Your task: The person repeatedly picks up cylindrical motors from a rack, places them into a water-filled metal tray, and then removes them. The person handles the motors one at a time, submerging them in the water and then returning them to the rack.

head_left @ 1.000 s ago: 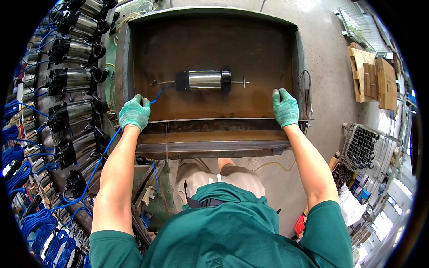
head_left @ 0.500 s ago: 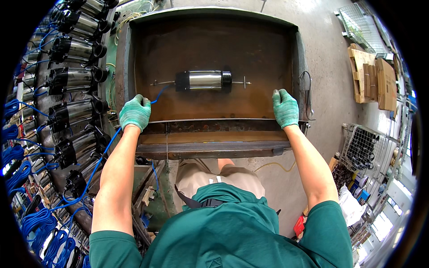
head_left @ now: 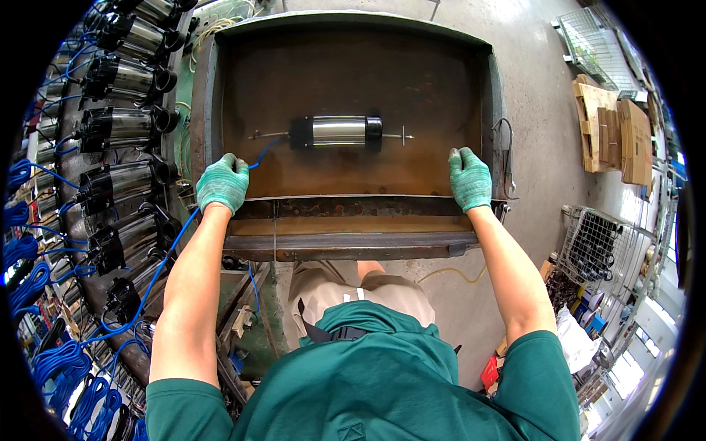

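Observation:
A shiny silver cylindrical pump [head_left: 338, 131] with black ends lies crosswise in a rusty brown metal tank [head_left: 346, 247]. A thin metal rod sticks out at each end, the right one with a short crossbar. From its left end a blue cable [head_left: 176, 241] runs under my left hand [head_left: 223, 182] and down past my forearm. In a green glove, that hand is closed at the tank's left side, by the front corner. Opposite it, my right hand [head_left: 470, 179], also gloved, is closed at the right side. Neither hand touches the pump. What lies under the fingers is partly hidden.
On the left, similar pumps [head_left: 121, 128] stand in a row beside coiled blue cables [head_left: 62, 367]. A thin wire loop [head_left: 506, 143] hangs at the tank's right wall. Further right are cardboard [head_left: 634, 143] and a wire basket [head_left: 592, 242] of black parts.

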A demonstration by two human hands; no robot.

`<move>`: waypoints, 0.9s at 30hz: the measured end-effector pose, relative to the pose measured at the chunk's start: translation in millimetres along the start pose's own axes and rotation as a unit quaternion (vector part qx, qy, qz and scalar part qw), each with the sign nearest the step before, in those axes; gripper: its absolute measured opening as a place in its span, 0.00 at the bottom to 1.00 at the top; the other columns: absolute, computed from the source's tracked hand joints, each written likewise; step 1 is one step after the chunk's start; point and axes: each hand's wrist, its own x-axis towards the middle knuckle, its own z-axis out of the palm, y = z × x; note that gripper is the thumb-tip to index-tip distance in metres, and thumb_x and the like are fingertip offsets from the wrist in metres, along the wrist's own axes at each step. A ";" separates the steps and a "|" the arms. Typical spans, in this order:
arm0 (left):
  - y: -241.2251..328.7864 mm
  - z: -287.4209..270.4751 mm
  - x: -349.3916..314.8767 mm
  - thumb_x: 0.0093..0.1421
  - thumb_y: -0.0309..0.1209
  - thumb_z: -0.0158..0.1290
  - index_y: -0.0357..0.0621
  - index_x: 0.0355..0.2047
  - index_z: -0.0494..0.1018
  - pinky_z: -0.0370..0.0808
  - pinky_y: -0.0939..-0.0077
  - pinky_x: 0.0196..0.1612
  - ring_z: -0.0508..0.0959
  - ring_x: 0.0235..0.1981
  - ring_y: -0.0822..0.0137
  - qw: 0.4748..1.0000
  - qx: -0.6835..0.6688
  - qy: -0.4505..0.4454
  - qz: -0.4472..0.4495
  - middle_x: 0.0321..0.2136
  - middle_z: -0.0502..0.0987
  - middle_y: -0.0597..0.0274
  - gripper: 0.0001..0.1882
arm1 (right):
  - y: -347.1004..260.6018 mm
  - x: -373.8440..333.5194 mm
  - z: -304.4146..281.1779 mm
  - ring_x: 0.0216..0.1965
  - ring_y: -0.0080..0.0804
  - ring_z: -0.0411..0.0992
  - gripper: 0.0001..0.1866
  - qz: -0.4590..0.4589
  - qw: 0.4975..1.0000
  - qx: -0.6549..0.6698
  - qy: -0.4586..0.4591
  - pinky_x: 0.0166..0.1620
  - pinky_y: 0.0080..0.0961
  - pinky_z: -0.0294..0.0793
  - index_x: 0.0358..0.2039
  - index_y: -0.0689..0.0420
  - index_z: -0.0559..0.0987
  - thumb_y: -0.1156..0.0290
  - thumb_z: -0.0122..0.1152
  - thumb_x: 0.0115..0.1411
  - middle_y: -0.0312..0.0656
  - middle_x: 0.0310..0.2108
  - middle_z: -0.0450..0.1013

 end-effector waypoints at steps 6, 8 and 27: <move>0.3 -0.3 -0.5 0.69 0.48 0.49 0.51 0.41 0.80 0.79 0.45 0.49 0.83 0.44 0.38 1.000 -0.003 0.002 0.002 0.38 0.84 0.45 0.17 | 0.9 -0.4 0.6 0.38 0.66 0.75 0.19 0.004 1.000 0.006 0.001 0.39 0.58 0.73 0.34 0.56 0.77 0.53 0.54 0.73 0.58 0.33 0.77; -0.3 0.8 -0.1 0.69 0.48 0.50 0.51 0.41 0.80 0.79 0.45 0.48 0.83 0.44 0.38 1.000 -0.004 0.002 0.002 0.38 0.84 0.45 0.17 | 1.8 -0.3 0.4 0.38 0.66 0.75 0.19 0.003 1.000 0.009 -0.001 0.39 0.58 0.73 0.34 0.56 0.77 0.53 0.54 0.73 0.58 0.32 0.77; -15.4 18.6 3.5 0.66 0.39 0.56 0.50 0.46 0.80 0.79 0.50 0.49 0.83 0.46 0.44 0.991 -0.053 0.099 0.078 0.43 0.84 0.51 0.12 | -1.4 -1.0 0.7 0.39 0.62 0.78 0.19 0.001 1.000 -0.012 0.012 0.41 0.56 0.77 0.37 0.55 0.79 0.52 0.52 0.73 0.54 0.37 0.79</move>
